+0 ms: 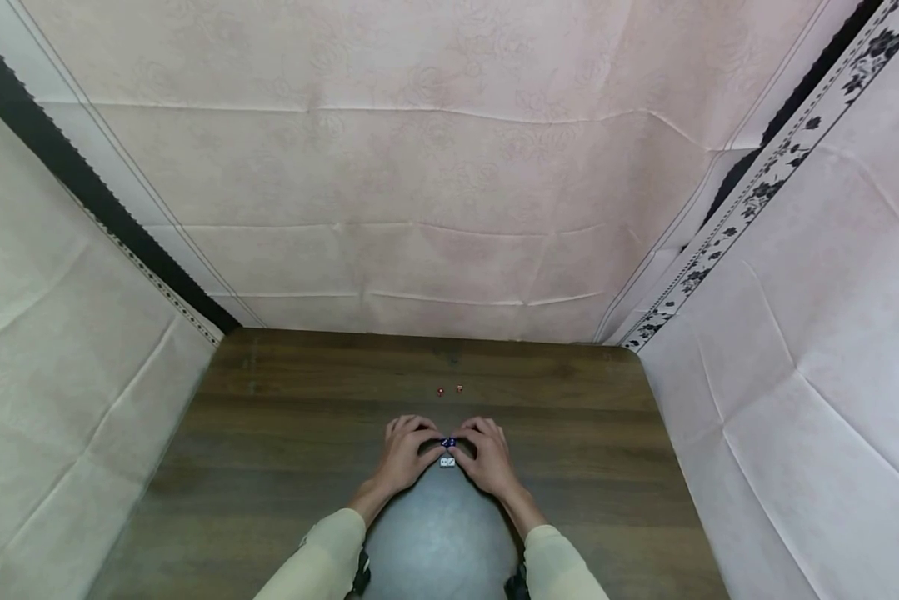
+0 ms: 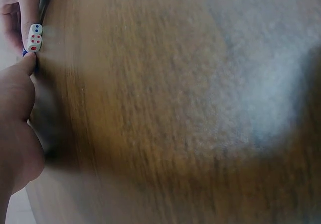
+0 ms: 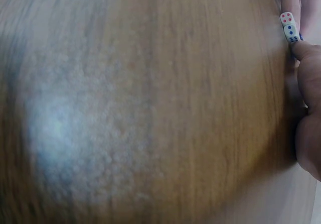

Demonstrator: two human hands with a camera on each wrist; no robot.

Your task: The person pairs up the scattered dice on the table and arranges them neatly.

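Note:
Two small blue dice (image 1: 448,442) sit side by side on the wooden table, between the fingertips of both hands. My left hand (image 1: 406,452) pinches at the left blue die with thumb and index finger. From the other side, my right hand (image 1: 488,455) pinches at the right one. The hands nearly meet, partly hiding the blue dice. Just nearer the body, a pair of white dice (image 1: 447,462) lies side by side, close by the thumbs. Red and blue pips show on these white dice (image 2: 34,37) in the left wrist view.
Two small red dice (image 1: 440,391) lie farther back on the brown wooden table (image 1: 299,433), slightly apart. Pale cloth (image 1: 434,167) hangs behind the table's far edge, with more cloth (image 1: 809,350) along the sides. A bright glare covers the table's near middle.

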